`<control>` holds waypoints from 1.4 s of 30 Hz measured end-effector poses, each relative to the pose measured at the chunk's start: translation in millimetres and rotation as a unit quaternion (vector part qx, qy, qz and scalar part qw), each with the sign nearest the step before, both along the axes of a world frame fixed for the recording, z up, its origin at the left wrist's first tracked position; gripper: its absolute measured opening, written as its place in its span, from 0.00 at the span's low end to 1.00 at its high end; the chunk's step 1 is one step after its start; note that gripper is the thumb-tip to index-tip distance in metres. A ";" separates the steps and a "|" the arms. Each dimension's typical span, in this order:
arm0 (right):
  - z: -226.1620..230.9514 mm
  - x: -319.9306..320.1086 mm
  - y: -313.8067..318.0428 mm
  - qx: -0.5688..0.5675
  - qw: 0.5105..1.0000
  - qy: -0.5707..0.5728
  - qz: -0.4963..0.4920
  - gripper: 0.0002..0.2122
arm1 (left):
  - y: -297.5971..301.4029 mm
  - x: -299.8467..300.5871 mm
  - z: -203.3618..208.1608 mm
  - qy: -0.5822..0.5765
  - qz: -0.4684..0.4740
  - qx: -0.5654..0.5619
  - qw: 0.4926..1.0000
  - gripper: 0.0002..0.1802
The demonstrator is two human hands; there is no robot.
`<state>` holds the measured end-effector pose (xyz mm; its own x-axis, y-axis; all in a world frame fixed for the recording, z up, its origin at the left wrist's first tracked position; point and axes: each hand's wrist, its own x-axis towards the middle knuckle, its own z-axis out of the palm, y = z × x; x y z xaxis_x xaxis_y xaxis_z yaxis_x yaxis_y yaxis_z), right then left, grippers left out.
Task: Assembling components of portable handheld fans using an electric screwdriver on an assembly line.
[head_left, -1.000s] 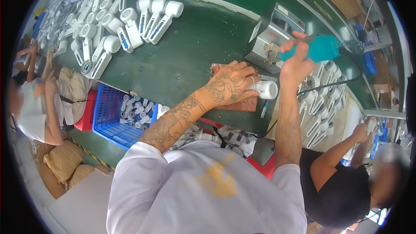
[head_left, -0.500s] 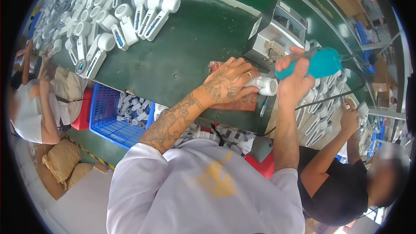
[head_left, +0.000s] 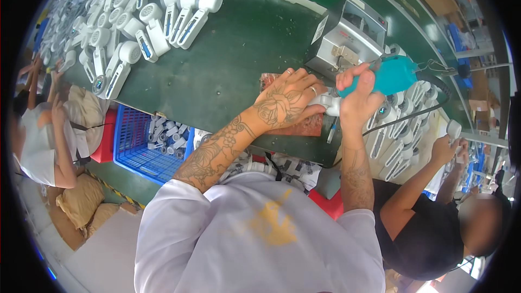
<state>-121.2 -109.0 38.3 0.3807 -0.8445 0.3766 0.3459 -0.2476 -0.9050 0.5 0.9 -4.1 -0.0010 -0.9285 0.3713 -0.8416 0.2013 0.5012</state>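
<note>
My left hand [head_left: 287, 100] is closed around a white handheld fan [head_left: 331, 105], holding it down at the edge of a worn reddish pad [head_left: 306, 128] on the green bench. Much of the fan is hidden under those fingers. In my right hand [head_left: 358, 100] is a teal electric screwdriver [head_left: 395, 75], lying nearly level with its front end toward the fan. The front end comes right up to the fan; whether the bit touches it is hidden by my fingers. Just behind both hands stands a silver box-shaped machine [head_left: 344, 35].
Many white fans [head_left: 133, 27] lie piled at the left of the bench [head_left: 233, 43], more [head_left: 399, 138] at the right. A blue basket [head_left: 144, 160] holds small white parts. A pen-like blue-and-white item [head_left: 332, 131] lies beside the pad. Co-workers sit at both sides; a black cable [head_left: 404, 119] crosses right.
My right hand and the screwdriver have shifted slightly left, closer over the fan. My left hand stays nearly in place. The co-worker at right has raised a white part.
</note>
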 end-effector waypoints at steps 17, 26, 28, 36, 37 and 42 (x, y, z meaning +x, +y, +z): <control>19.1 -19.0 7.6 -0.021 0.999 -0.031 -0.021 0.27 | 0.8 -1.6 4.5 0.007 -0.003 -0.020 1.000 0.24; 23.0 -78.0 37.2 0.000 0.994 -0.013 -0.108 0.39 | 11.3 -34.2 20.1 -0.053 0.038 -0.007 0.998 0.18; 11.5 -86.6 38.1 -0.011 0.990 -0.007 -0.138 0.38 | 10.8 -38.4 19.1 -0.056 0.051 0.002 0.997 0.17; -1.3 -99.6 36.5 0.003 0.985 0.111 -0.129 0.26 | 21.0 -48.5 34.6 0.024 0.099 0.076 0.992 0.13; -10.4 -96.7 39.3 -0.064 0.967 0.114 -0.218 0.25 | 24.3 -49.9 36.1 0.020 0.105 0.077 0.991 0.13; -28.2 -94.5 94.2 -0.030 0.976 0.206 -0.071 0.29 | 46.8 -63.0 29.1 0.521 0.120 0.102 0.839 0.15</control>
